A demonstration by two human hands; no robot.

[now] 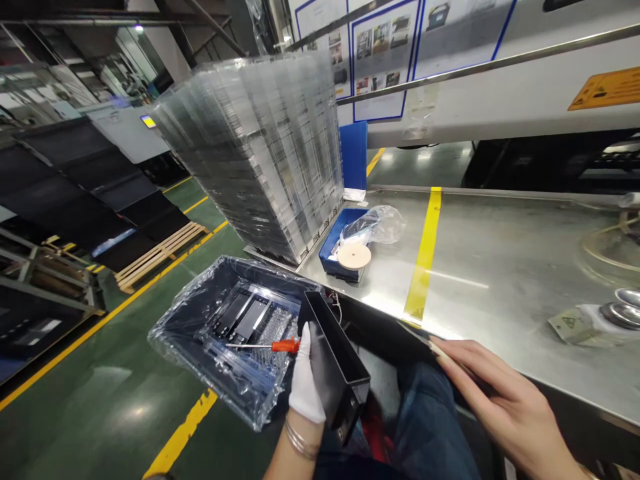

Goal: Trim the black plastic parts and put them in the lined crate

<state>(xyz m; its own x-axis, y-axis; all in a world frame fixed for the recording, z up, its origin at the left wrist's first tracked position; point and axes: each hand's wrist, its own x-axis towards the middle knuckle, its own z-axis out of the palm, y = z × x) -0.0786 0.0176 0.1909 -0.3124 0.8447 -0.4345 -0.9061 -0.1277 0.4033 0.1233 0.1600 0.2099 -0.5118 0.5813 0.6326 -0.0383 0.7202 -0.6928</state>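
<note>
Black open-topped trough (pixel 325 363) grasped in the gloved left hand (pixel 305 380), beside the film-lined crate (pixel 260 272)

Its long axis slants from the crate's right rim back toward the lap (pixel 430 420), the grip on its left side, an orange-handled screwdriver (pixel 286 345) jutting left over the crate; the bare right hand (pixel 510 400) is farther off, fingertips by the steel bench (pixel 480 253), whether pinching anything I cannot tell

Worktop (pixel 480 253) is smooth, shiny bare metal. Tall stack (pixel 270 153) on the far left looks like clear glossy plastic; bin (pixel 270 279) is dark plastic with crinkly film. Black channel (pixel 325 373) is smooth, satiny, can't tell metal or plastic. Glove (pixel 304 387): matt cloth. Screwdriver (pixel 284 345): glossy plastic handle, metal shaft. Pallet (pixel 160 257): raw wood.
</note>
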